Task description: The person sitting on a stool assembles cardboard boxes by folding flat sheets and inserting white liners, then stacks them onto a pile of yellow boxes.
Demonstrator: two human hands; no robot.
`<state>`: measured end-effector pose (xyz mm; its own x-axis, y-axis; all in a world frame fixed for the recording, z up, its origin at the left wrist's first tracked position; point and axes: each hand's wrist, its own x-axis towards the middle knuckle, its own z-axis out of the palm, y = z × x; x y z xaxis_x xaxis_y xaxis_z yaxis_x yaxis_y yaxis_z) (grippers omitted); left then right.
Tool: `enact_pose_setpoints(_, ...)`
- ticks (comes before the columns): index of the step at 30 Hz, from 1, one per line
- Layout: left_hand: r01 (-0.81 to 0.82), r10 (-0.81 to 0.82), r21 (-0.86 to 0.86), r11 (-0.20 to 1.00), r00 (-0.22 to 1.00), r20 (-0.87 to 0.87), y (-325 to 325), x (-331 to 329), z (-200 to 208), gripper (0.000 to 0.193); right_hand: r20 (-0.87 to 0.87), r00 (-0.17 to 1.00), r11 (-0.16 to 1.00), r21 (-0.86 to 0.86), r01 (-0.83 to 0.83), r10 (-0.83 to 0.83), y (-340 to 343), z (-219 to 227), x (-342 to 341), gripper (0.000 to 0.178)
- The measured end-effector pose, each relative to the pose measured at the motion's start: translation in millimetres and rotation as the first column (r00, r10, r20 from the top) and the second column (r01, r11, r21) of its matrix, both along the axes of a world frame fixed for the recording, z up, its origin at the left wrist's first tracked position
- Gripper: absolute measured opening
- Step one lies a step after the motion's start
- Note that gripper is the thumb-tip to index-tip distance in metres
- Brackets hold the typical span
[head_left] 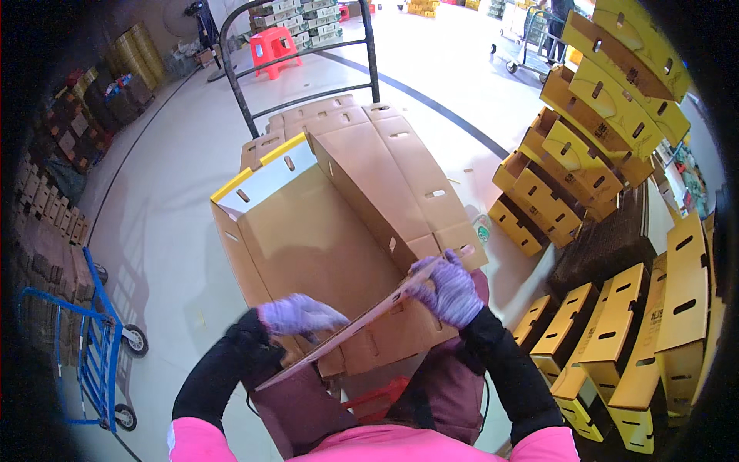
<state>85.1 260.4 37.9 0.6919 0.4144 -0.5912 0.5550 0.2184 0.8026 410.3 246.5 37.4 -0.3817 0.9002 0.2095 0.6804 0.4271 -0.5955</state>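
Right hand (pixel 448 292): grasping the near cardboard flap (pixel 346 333) at its right end.
Left hand (pixel 299 314): by the flap's left part (whether it grips, I cannot tell from here).
Open carton (pixel 323 239): between the person and the black handle frame (pixel 372 58), brown cardboard sheets (pixel 400 165) along its right.
Far right: yellow cartons (pixel 589 158), stacked.

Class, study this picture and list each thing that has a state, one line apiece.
Right hand, gloved, closed on the flap
Left hand, gloved, beside the flap, grip unclear
Flap, raised at a slant
Brown box, open at the top
Cardboard sheets, lying flat under the box
Red stool, upright
Blue trolley, standing on its wheels
Yellow cartons, folded into shape, stacked
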Motion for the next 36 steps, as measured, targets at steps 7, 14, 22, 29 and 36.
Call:
enact_pose_setpoints(7,-0.558,0.779,0.810,-0.180,0.422,0.463,-109.3,-15.4,76.2,0.040,0.235,0.918,0.947,0.098,0.304,-0.319,22.7,-21.4,-24.5,0.050)
enact_pose_setpoints(14,0.166,0.574,0.953,0.252,0.768,-0.285,-86.6,38.3,-28.8,0.091,0.056,0.931,0.767,0.585,0.262,-0.361,-11.9,-17.1,-44.5,0.069)
enact_pose_setpoints(22,0.232,-0.075,0.690,0.686,0.965,-0.250,-30.5,17.6,-16.5,0.048,0.473,0.732,0.863,-0.382,-0.331,0.490,49.9,22.1,-55.3,0.071)
enact_pose_setpoints(29,0.160,0.505,0.920,0.359,0.796,-0.335,-129.6,29.9,-61.6,0.030,0.528,0.694,0.869,-0.364,-0.336,0.489,-35.3,-19.5,-45.5,0.046)
enact_pose_setpoints(36,0.250,0.191,0.772,0.585,0.882,-0.431,-102.2,0.8,-60.7,0.044,0.219,0.933,0.956,-0.129,-0.263,0.286,-70.8,-63.5,-40.7,0.019)
